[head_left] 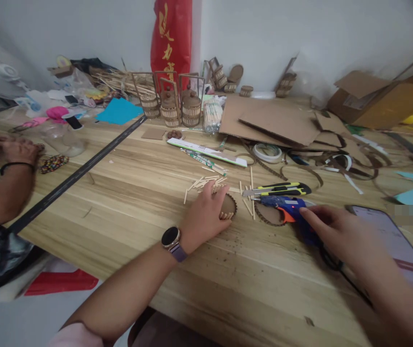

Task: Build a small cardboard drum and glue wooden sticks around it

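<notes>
My left hand (pixel 204 212), with a watch on its wrist, spans a round cardboard base (pixel 229 205) with a dark ridged rim. Its thumb and fingers grip opposite sides of the base, and short sticks stand along the near edge. My right hand (pixel 337 231) is closed on the rear of a blue glue gun (pixel 293 205) with an orange trigger and a small red light. Under the gun lies a second ridged ring (pixel 269 214). Short wooden sticks (pixel 208 182) are scattered just beyond my left hand. A yellow-and-black utility knife (pixel 282 188) lies behind the gun.
A phone (pixel 394 246) lies beside my right forearm. Small finished baskets (pixel 170 111), cardboard sheets (pixel 275 118) and a tape roll (pixel 267 152) stand or lie farther back. At left, another person's hands (pixel 20 152) are near beads (pixel 53 164) and a clear jar (pixel 61 140).
</notes>
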